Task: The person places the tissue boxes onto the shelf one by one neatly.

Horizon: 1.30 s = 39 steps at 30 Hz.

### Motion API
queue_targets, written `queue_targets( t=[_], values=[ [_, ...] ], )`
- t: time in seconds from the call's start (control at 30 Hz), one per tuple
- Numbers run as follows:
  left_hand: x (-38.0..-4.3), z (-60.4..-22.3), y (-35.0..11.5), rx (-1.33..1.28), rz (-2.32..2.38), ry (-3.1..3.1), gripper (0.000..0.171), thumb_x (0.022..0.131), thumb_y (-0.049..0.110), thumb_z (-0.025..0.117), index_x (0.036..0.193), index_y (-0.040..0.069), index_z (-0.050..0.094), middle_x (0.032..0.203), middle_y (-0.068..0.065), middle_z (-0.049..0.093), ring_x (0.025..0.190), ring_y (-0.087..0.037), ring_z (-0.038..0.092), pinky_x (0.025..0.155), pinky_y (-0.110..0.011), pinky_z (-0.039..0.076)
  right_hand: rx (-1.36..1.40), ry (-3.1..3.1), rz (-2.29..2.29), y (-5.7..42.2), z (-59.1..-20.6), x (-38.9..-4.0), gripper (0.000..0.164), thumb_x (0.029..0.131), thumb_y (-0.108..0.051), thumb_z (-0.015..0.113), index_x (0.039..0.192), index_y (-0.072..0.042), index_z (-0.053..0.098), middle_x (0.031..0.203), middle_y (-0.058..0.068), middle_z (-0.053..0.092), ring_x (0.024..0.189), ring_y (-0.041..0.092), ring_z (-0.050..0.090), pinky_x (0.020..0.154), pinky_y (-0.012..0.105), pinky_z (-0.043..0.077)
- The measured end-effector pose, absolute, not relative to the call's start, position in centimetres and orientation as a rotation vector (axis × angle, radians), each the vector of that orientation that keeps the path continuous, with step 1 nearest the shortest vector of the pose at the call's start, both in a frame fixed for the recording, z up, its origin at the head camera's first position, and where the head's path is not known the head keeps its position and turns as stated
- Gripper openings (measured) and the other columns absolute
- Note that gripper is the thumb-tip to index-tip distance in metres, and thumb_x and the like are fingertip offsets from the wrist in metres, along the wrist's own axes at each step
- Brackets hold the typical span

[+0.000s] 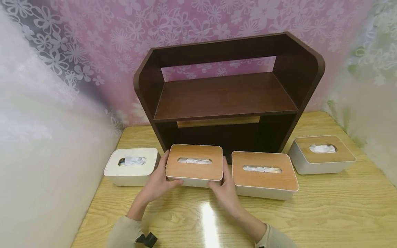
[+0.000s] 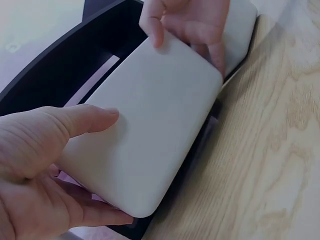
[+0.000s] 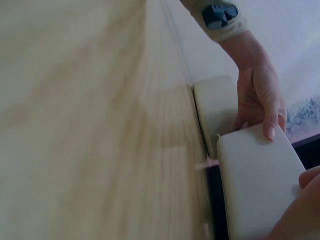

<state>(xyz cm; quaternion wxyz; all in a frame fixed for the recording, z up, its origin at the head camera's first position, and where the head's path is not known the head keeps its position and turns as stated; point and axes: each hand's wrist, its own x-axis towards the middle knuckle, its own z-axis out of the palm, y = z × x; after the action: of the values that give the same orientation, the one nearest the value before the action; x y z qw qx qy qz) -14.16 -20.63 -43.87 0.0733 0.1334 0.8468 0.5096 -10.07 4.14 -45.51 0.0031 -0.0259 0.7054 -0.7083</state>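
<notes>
Both hands hold a tissue box (image 1: 193,169) with a wood-coloured lid, a white body and tissue showing in its slot. My left hand (image 1: 159,182) grips its left end, thumb on the front face and fingers round the side. At the right end my right hand (image 1: 225,191) grips it the same way. The left wrist view shows the box's plain white face (image 2: 150,115), with a dark strip past its lower edge. A white-topped tissue box (image 1: 131,168) stands just left of my left hand. Close by my right hand is another wood-lidded tissue box (image 1: 263,179).
A dark brown two-tier shelf (image 1: 226,96) stands behind the boxes, against a pink flowered backdrop (image 1: 186,20). One more wood-lidded tissue box (image 1: 322,155) sits at the far right. The light wood table (image 1: 341,206) runs between pale walls.
</notes>
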Motion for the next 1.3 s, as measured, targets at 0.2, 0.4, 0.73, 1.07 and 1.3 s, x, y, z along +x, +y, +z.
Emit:
queue_targets(
  t=[0.2, 0.4, 0.73, 1.07, 1.3],
  values=[
    [-14.9, -44.1, -19.6, 0.393, 1.533, 2.575, 0.118, 0.080, 0.020, 0.084, 0.160, 0.017, -0.002, 0.154, -0.013, 0.038, 0.116, -0.026, 0.061, 0.088, -0.038, 0.054, -0.081, 2.184, -2.252, 5.1, -45.2, -11.2, 0.098, 0.083, 0.008, 0.055, 0.161, -0.021, 0.004, 0.166, 0.000, -0.001, 0.052, 0.010, 0.027, 0.049, 0.019, 0.031],
    [-15.6, -44.1, -18.9, 0.404, 1.523, 2.640, 0.115, 0.081, 0.018, 0.084, 0.160, 0.014, 0.001, 0.152, -0.015, 0.039, 0.116, -0.027, 0.060, 0.089, -0.041, 0.053, 0.018, 2.179, -2.250, 5.0, -44.5, -11.9, 0.099, 0.082, 0.006, 0.055, 0.161, -0.030, 0.006, 0.165, -0.007, 0.001, 0.048, 0.008, 0.029, 0.048, 0.021, 0.032],
    [-17.0, -44.2, -18.1, 0.379, 1.525, 2.674, 0.114, 0.081, 0.019, 0.083, 0.159, 0.008, 0.002, 0.159, -0.016, 0.026, 0.136, -0.032, 0.043, 0.109, -0.050, 0.038, 0.107, 2.200, -2.344, 4.5, -45.4, -14.2, 0.101, 0.077, 0.010, 0.052, 0.160, -0.032, 0.012, 0.164, -0.011, 0.009, 0.045, 0.006, 0.029, 0.045, 0.021, 0.029],
    [-17.8, -44.9, -18.0, 0.377, 1.617, 2.647, 0.113, 0.080, 0.018, 0.084, 0.159, 0.009, 0.003, 0.160, -0.012, 0.025, 0.141, -0.030, 0.037, 0.114, -0.050, 0.033, 0.103, 2.220, -2.415, 3.6, -45.9, -15.1, 0.099, 0.076, 0.011, 0.053, 0.160, -0.025, 0.015, 0.164, -0.005, 0.017, 0.043, 0.006, 0.026, 0.042, 0.019, 0.027],
    [-18.0, -44.6, -18.0, 0.378, 1.605, 2.667, 0.106, 0.085, 0.022, 0.080, 0.158, 0.005, 0.005, 0.162, -0.017, 0.022, 0.146, -0.031, 0.028, 0.117, -0.051, 0.026, 0.149, 2.195, -2.460, 3.7, -46.1, -15.5, 0.090, 0.080, 0.009, 0.052, 0.158, -0.027, 0.025, 0.083, -0.004, 0.053, 0.046, 0.005, 0.024, 0.047, 0.019, 0.025]
  ],
)
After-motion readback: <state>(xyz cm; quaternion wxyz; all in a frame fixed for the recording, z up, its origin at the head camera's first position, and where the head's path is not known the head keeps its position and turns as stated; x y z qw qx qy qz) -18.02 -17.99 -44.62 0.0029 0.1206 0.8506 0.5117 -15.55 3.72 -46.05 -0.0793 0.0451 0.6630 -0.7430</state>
